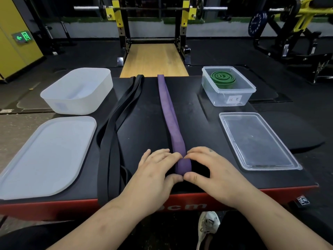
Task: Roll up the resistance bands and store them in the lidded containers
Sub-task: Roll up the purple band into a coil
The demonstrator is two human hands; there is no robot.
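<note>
Pinching the near end of the flat purple rubber resistance band (pixel 169 112) with both hands: left hand (pixel 158 168) on its left side, right hand (pixel 207 166) on its right, fingers curled over the top, thumbs pressed in at the near edge and nearly touching. Looks like the very start of the roll, with no coil built yet. Stretched out otherwise as a doubled flat strip down the middle of the black padded platform with the red front edge (pixel 198 109), running from the hands to the far edge.

Just to the left: long black rubber band (pixel 115 127), loose and unrolled, draped over the near edge. Far right: clear rectangular plastic container (pixel 216 98), open, with a coiled green band (pixel 222 78) inside; clear flat lid (pixel 257 141) near right, lying apart from it. Far left: frosted white plastic tub (pixel 72 105), open; frosted white lid (pixel 46 156) near left.

Likely to go wrong:
- springing open if the pinch loosens, given rubber that wants to lie flat;
- rolling crooked into a cone if one hand leads;
- sliding apart of the two layers, leaving a lopsided coil;
- snagging the black band if drifting left;
- ending up too loose and too broad to sit in a container beneath its lid.

Worth making the first turn tight and square.
</note>
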